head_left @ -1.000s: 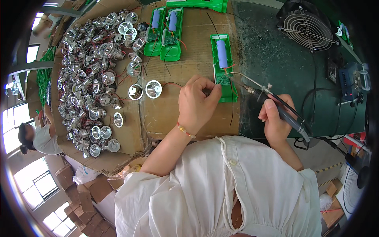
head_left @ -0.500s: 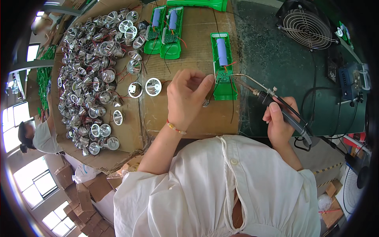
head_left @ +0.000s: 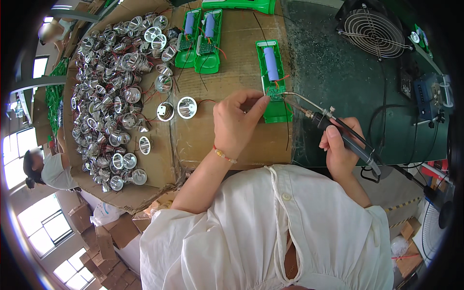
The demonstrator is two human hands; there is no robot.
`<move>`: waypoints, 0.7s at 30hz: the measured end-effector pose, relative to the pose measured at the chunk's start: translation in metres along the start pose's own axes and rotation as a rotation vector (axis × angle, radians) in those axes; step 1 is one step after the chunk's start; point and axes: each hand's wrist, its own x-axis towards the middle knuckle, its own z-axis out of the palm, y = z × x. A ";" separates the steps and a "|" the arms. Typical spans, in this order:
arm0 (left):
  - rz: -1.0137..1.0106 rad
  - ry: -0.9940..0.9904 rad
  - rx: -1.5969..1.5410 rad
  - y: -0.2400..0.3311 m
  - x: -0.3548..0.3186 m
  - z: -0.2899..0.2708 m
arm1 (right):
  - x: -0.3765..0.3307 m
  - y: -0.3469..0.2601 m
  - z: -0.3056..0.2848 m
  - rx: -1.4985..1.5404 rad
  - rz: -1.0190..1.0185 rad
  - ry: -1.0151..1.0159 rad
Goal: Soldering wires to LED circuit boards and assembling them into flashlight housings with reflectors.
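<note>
My right hand point(head_left: 342, 150) grips a soldering iron point(head_left: 321, 120) with a thin metal feed tube along it. Its tip reaches the right side of a small green circuit board point(head_left: 276, 92) in an open green flashlight shell point(head_left: 278, 115). A purple cylindrical battery point(head_left: 271, 65) lies in the shell above the board, with red and black wires about it. My left hand point(head_left: 236, 118) is at the board's left edge, thumb and fingertips pinched together. What they hold is too small or hidden to make out.
Many silver reflectors point(head_left: 118, 108) with wires fill a cardboard tray at left. Two more open shells point(head_left: 208, 65) and a green flashlight body point(head_left: 241, 5) lie at the back. A fan point(head_left: 374, 31) stands back right, a blue box-shaped device point(head_left: 427, 99) at far right. Another person point(head_left: 55, 171) is beyond the left side.
My left hand has shifted slightly right and down, its fingertips closer to the board. The iron's tip stays at the board. A shiny piece visible below the left hand earlier no longer shows.
</note>
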 end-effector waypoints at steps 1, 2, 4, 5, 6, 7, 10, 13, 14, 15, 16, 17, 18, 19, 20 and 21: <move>0.000 0.005 -0.011 -0.004 -0.001 0.001 | 0.000 0.000 0.000 -0.003 0.004 -0.009; 0.000 0.010 -0.021 -0.008 -0.002 0.002 | 0.000 0.000 0.000 -0.003 0.004 -0.010; 0.027 0.009 -0.007 -0.015 -0.001 -0.001 | 0.000 0.000 0.000 -0.008 0.003 0.011; 0.055 0.008 0.008 -0.016 0.000 -0.002 | 0.000 0.000 0.000 -0.009 0.003 0.012; 0.055 0.007 0.008 -0.014 0.000 -0.002 | 0.000 0.000 0.000 -0.016 -0.002 0.007; -0.037 -0.030 -0.047 -0.009 0.001 -0.003 | 0.000 0.000 0.000 -0.023 -0.008 0.000; -0.104 -0.047 -0.098 0.000 0.002 0.002 | 0.000 0.001 0.000 -0.026 -0.016 0.008; -0.080 -0.025 -0.042 -0.001 -0.001 0.001 | 0.000 0.000 -0.001 -0.034 -0.022 0.006; -0.082 -0.021 0.011 -0.001 -0.003 0.000 | 0.000 0.000 -0.001 -0.035 -0.023 0.008; -0.082 -0.023 0.010 -0.001 -0.004 0.000 | 0.000 0.000 -0.001 -0.027 -0.025 0.014; -0.083 -0.007 -0.063 -0.001 -0.004 -0.002 | 0.000 0.001 -0.001 -0.018 -0.028 0.018; -0.085 0.009 -0.135 -0.001 -0.004 -0.003 | 0.000 0.001 0.000 -0.017 -0.028 0.017; -0.086 0.010 -0.134 -0.002 -0.004 -0.003 | 0.000 0.001 0.001 -0.017 -0.026 0.012; -0.048 -0.039 -0.087 -0.002 -0.004 -0.003 | 0.000 0.000 0.000 -0.019 -0.025 0.009; -0.010 -0.088 -0.040 -0.002 -0.003 -0.003 | 0.000 0.000 0.000 -0.021 -0.023 0.011; -0.011 -0.091 -0.042 -0.003 -0.003 0.000 | 0.000 0.000 0.000 -0.031 -0.033 0.010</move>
